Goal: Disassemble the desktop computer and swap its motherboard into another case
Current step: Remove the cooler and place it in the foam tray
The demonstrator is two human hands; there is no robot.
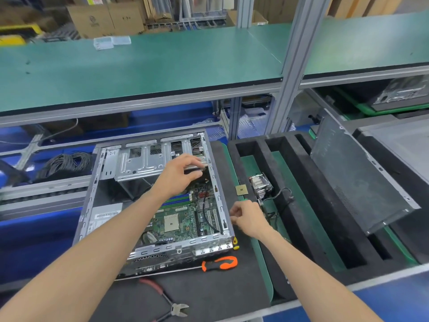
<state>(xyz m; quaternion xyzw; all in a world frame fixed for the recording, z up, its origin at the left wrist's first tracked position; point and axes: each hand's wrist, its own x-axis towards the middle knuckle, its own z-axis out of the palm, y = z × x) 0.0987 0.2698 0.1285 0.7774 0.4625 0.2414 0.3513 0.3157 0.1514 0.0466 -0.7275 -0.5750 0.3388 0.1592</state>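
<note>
Grey steel walls of the opened computer case [153,198] lie flat on the dark foam mat [232,287] toward the desk's front edge, with the green motherboard [183,219] seated inside, its bare CPU socket and blue-and-green memory slots showing. The left hand [178,175] reaches into the case's far right corner, fingers curled around the edge of the silver drive cage [141,161], thumb underneath. The right hand [248,217] hangs just outside the case's right wall, fingers loosely curled; whether it pinches something small I cannot tell. A loose CPU chip [241,189] sits on the mat's right edge, and the heatsink with fan [261,185] lies in a slot of the black foam tray [301,228] beside it. The removed side panel [355,177] leans tilted on the tray's right side. An orange-handled screwdriver [218,263] lies touching the case's near wall, with cutting pliers [171,303] nearer the desk's front edge.

The step appears to be clearing the drive cage and cabling so the board can come out. Next, the black cable [205,212] crossing the board likely needs unplugging, then the mounting screws need the screwdriver.
</note>
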